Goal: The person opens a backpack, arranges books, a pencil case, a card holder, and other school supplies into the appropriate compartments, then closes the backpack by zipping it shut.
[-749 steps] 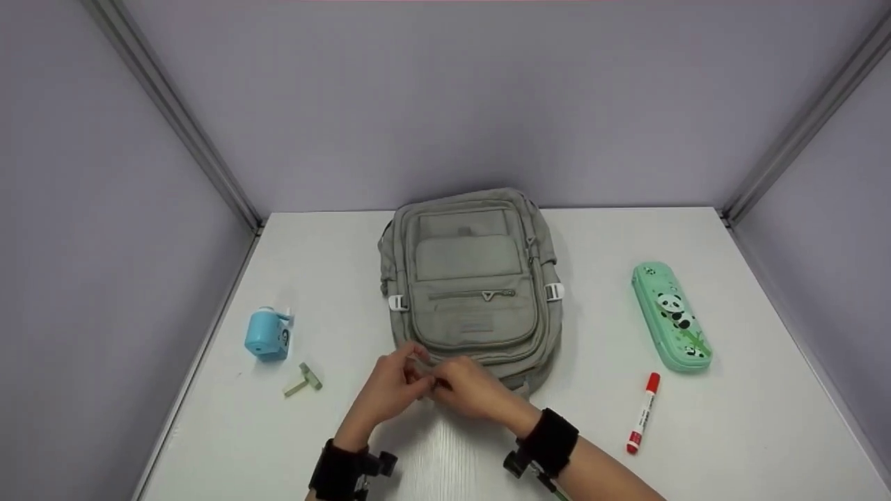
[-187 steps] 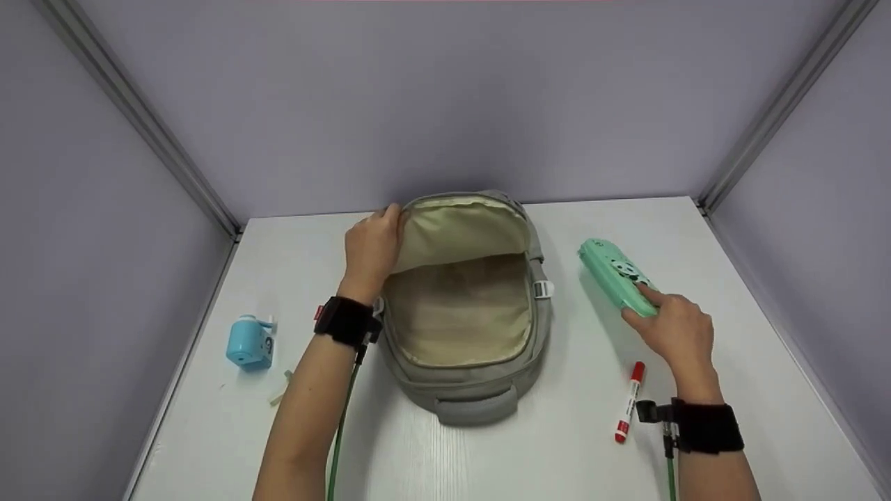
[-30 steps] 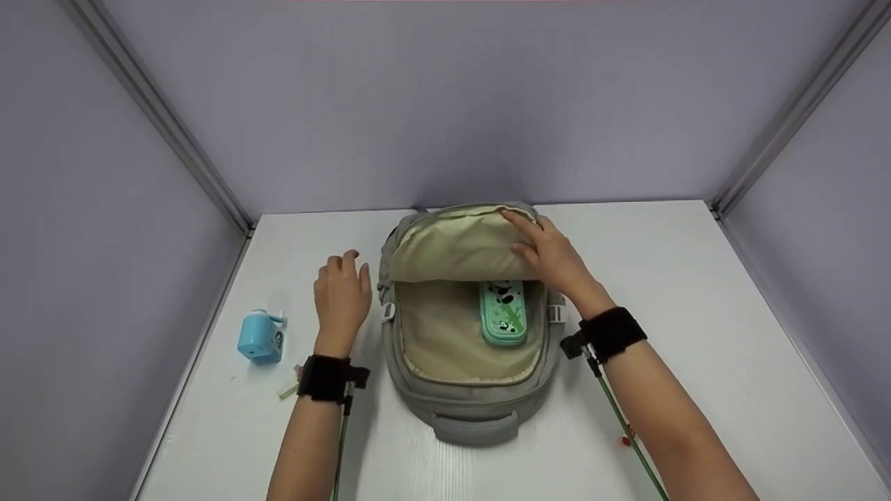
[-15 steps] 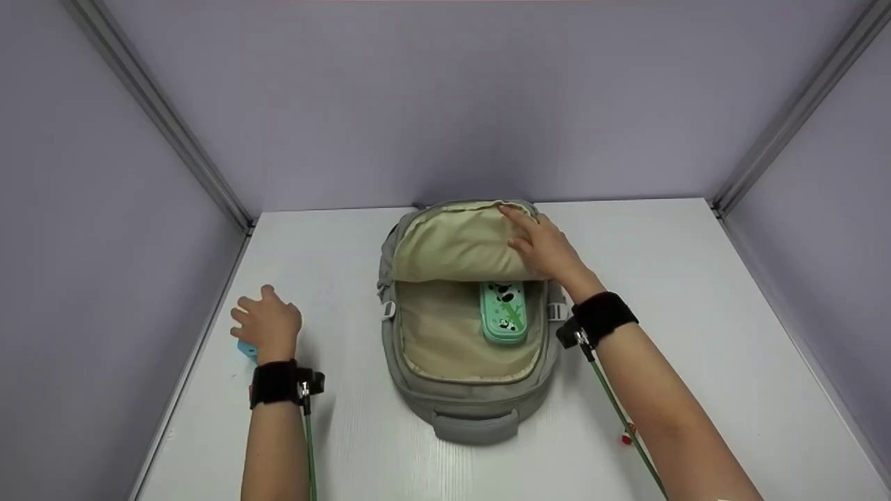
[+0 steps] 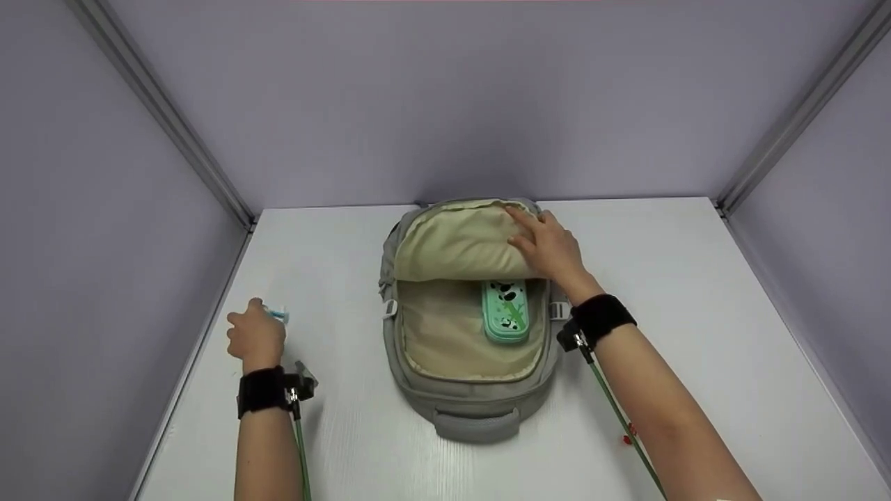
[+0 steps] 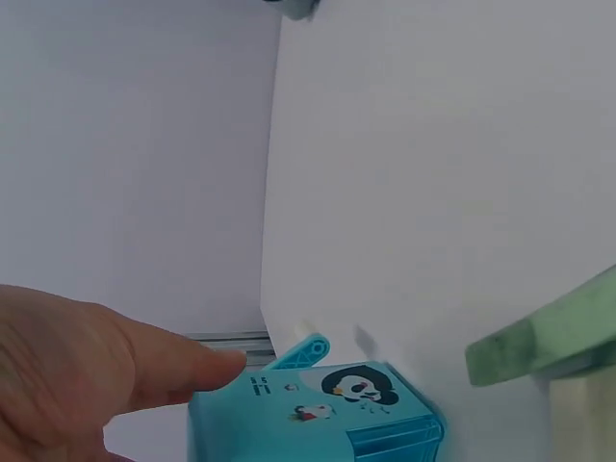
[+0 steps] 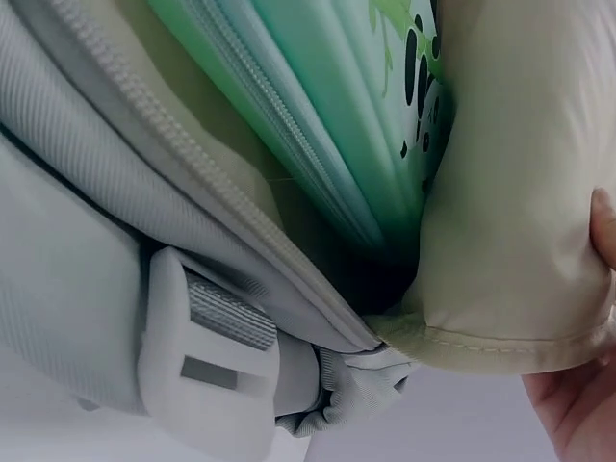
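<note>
My left hand [image 5: 256,335] grips a blue crank-handled pencil sharpener [image 6: 289,414] with a panda picture, at the left of the table. Its thumb lies along the sharpener's upper edge; in the head view the hand covers most of it. A grey backpack [image 5: 477,410] lies in the middle, its main compartment unzipped. My right hand [image 5: 553,250] holds the turned-back front flap [image 5: 452,247], its pale lining showing. In the right wrist view, a fingertip [image 6: 217,369] of the left is out of sight, while the flap's edge sits in the right hand. A mint-green panda pencil case [image 5: 506,316] rests inside, its upper end under the flap.
A pale green block-like piece [image 6: 549,332] lies on the table close to the left wrist. A red marker [image 5: 628,438] is mostly hidden under the right forearm. Walls stand behind and at both sides of the white table [image 5: 696,292].
The backpack, closed at first, has been opened, and the pencil case moved from the right of the table into it. Lately my left hand moved left and took hold of the pencil sharpener.
</note>
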A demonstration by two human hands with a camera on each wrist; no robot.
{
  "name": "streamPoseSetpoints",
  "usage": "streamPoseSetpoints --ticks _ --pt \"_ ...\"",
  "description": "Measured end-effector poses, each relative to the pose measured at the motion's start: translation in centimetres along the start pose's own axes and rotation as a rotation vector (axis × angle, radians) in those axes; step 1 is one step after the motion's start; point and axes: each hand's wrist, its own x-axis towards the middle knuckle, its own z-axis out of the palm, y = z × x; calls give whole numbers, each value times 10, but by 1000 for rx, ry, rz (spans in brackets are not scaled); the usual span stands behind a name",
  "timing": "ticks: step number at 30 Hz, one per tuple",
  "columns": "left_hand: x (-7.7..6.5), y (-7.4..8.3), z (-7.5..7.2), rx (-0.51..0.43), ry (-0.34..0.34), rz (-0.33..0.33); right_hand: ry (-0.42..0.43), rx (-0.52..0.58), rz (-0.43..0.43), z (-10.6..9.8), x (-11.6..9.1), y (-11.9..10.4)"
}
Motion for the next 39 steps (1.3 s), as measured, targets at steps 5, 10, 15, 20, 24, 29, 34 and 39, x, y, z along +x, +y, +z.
streamPoseSetpoints --ticks 5,10,15,20,24,29,34,39 --pt "2 -6 1 -1 -6 1 -6 6 -6 1 -2 0" --pt "3 -10 1 14 -23 18 -19 5 1 0 -2 0" --pt "1 -6 1 12 -17 39 -30 7 5 0 -2 0" --pt "-8 15 -4 -53 15 108 -27 5 2 0 -1 0" --pt "-22 35 -11 -122 74 212 -30 9 0 1 -1 -1" --pt "-38 58 -22 -195 120 313 -26 19 -15 2 -2 -1" --pt "-57 81 -32 -288 189 445 -18 23 -17 3 -1 0" --pt "-81 101 -40 -386 202 599 0 16 -24 3 -2 1"
